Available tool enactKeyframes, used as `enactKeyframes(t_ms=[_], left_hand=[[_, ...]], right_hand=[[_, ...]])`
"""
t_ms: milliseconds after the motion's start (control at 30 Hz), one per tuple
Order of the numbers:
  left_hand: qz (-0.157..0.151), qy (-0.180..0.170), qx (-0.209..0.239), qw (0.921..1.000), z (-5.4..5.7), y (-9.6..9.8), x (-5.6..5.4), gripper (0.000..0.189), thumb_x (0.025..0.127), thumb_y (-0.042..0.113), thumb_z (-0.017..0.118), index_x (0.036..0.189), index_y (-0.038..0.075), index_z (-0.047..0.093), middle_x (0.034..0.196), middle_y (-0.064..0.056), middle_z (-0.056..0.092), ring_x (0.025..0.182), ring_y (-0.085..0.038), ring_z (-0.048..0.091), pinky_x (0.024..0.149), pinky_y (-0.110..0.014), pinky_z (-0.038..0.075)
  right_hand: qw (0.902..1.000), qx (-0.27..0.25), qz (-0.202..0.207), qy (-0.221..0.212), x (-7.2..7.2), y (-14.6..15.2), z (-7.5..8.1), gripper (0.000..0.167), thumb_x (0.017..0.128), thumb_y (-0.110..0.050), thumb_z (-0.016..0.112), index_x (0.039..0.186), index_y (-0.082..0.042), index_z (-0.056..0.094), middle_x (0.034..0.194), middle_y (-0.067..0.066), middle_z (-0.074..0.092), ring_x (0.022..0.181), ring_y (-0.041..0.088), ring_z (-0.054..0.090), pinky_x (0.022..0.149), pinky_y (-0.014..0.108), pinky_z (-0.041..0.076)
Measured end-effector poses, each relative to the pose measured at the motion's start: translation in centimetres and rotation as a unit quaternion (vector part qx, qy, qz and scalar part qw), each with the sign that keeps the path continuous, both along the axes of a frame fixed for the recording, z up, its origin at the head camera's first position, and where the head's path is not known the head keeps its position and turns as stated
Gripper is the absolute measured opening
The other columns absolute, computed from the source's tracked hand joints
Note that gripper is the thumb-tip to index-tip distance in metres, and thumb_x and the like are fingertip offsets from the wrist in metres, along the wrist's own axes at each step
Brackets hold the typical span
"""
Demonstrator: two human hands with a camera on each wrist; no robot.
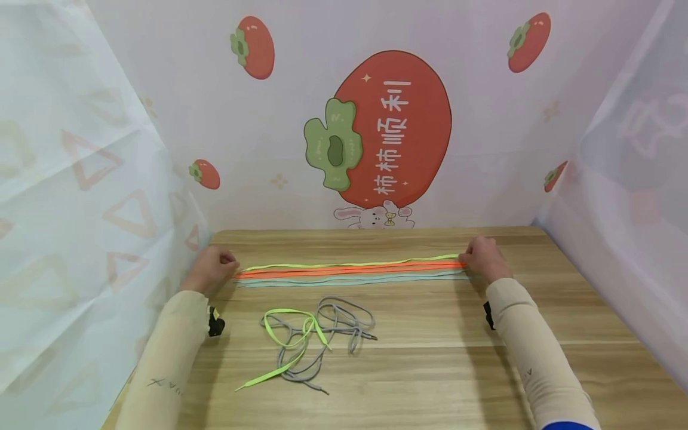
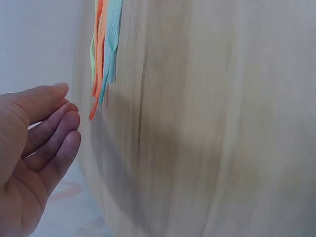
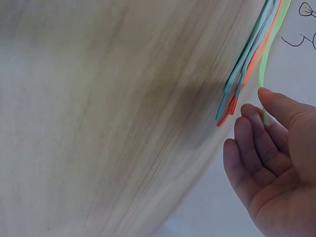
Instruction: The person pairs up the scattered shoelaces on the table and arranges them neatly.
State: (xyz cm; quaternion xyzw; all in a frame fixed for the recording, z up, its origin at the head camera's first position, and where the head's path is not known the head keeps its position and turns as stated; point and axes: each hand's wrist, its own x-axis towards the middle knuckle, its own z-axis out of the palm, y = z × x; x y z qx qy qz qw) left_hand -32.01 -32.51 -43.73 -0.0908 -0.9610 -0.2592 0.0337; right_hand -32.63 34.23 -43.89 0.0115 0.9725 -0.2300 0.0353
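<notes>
Long flat shoelaces lie side by side across the far part of the table: a lime one (image 1: 301, 266), orange ones (image 1: 398, 266) and light blue ones (image 1: 344, 279). At their right end, my right hand (image 1: 486, 258) pinches the lime shoelace (image 3: 262, 74) between thumb and index finger. Its tip sticks out below the thumb. The orange (image 3: 233, 105) and light blue tips (image 3: 220, 109) lie beside that hand. My left hand (image 1: 212, 267) is by the opposite ends, fingers loosely bent, with a gap to the orange tips (image 2: 93, 108) in the left wrist view.
Nearer on the wooden table (image 1: 430, 370), a loose lime shoelace (image 1: 269, 375) lies tangled over grey round laces (image 1: 346, 322). White printed sheets stand at the left (image 1: 80, 179), right (image 1: 629, 179) and back (image 1: 484, 149) of the table.
</notes>
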Motion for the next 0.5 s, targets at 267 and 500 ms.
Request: enactKeyframes(t_ms=[267,500], left_hand=[[-0.036,-0.011,-0.012,0.9992,0.4,-0.5,0.8,0.015,0.099,0.015,0.074,0.099,0.001,0.080,0.094,-0.013,0.079,0.086,-0.024,0.073,0.080,-0.047,0.060],[-0.093,0.009,-0.051,0.9943,1.3,1.3,3.2,0.016,0.098,0.017,0.075,0.102,0.002,0.078,0.095,-0.010,0.080,0.087,-0.024,0.075,0.082,-0.047,0.061]], right_hand=[[0.9996,0.017,0.008,0.020,0.2,0.6,0.0,0.046,0.101,-0.018,0.067,0.062,-0.015,0.044,0.056,-0.005,0.034,0.054,0.012,0.033,0.052,0.030,0.033],[0.9991,0.019,0.025,0.029,0.7,0.1,0.4,0.039,0.104,-0.019,0.064,0.068,-0.009,0.051,0.059,-0.001,0.040,0.056,0.013,0.037,0.052,0.031,0.035]])
